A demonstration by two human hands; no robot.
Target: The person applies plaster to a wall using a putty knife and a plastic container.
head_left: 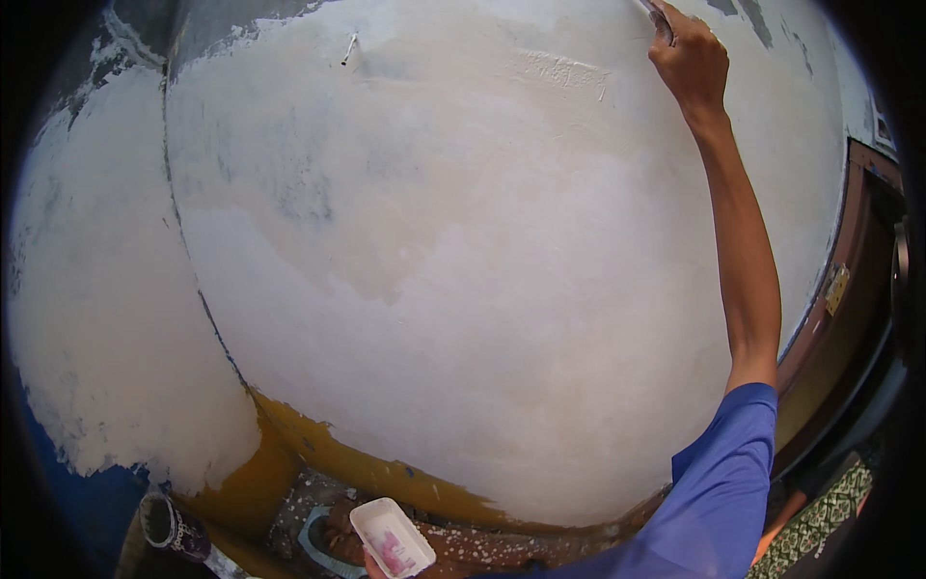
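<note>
At the top right my right hand (693, 63) is raised to the wall, its fingers wrapped round a putty knife (661, 21). The knife runs out of the picture at the top, so its blade is mostly hidden. In front of me lies the wall (463, 261), coated in off-white filler with grey patches showing through. A rough raised smear of filler (564, 72) sits left of the hand. Low down, my left hand (371, 567) grips the edge of a small white rectangular tray (415, 552) with pinkish residue inside. Only a little of that hand shows.
A dark seam marks the wall corner (198, 275) at left. A small hook (349, 48) sticks out of the wall high up. On the right stands a brown door frame (820, 289) with a hinge. A dark, splattered container (172, 526) and patterned green cloth (820, 521) are below.
</note>
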